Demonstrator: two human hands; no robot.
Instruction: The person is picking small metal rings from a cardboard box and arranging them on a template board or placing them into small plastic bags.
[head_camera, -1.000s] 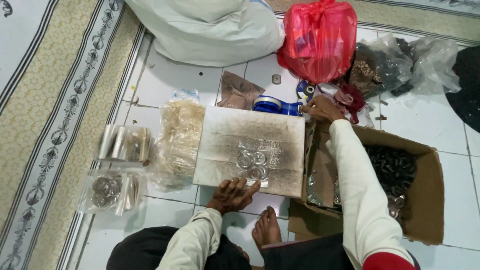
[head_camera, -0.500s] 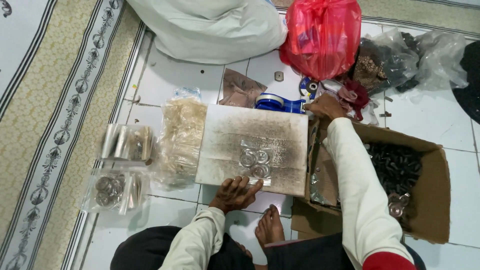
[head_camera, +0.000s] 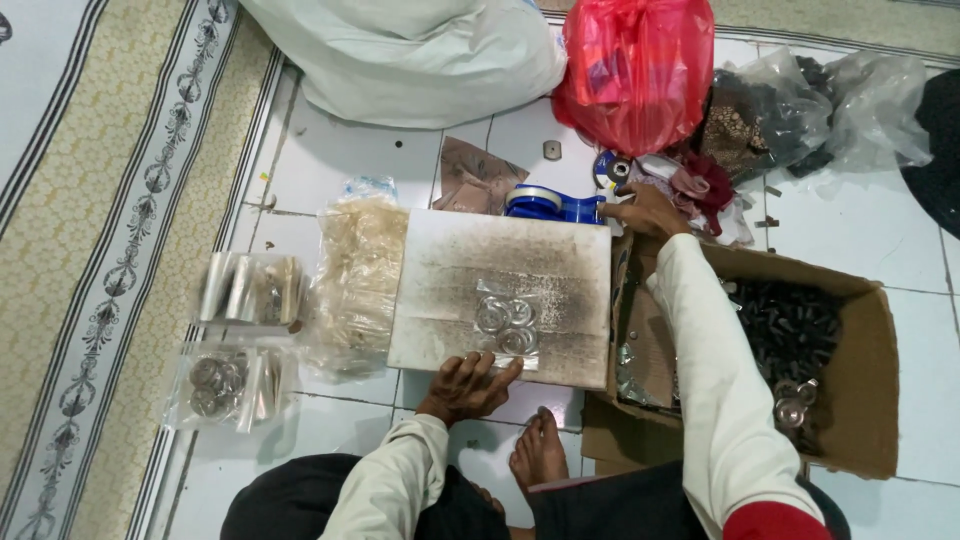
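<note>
A worn white board (head_camera: 505, 275) lies flat on the tiled floor in front of me. On it sits a small clear bag holding round metal rings (head_camera: 505, 322). My left hand (head_camera: 468, 385) rests on the board's near edge, fingers spread, touching the bag's lower corner. My right hand (head_camera: 648, 212) reaches past the board's far right corner, right beside a blue tape dispenser (head_camera: 548, 204); whether it grips it I cannot tell. My bare foot (head_camera: 540, 450) shows below the board.
An open cardboard box (head_camera: 850, 400) of dark metal parts stands at the right. A red plastic bag (head_camera: 635, 70), a white sack (head_camera: 420, 55) and clear bags (head_camera: 860, 100) lie at the back. Clear packets (head_camera: 250, 290) of parts and a stack of empty bags (head_camera: 355, 275) lie at the left, beside a patterned carpet (head_camera: 110, 250).
My right hand has reached a little farther toward the blue tape dispenser. My left hand stays on the board's near edge.
</note>
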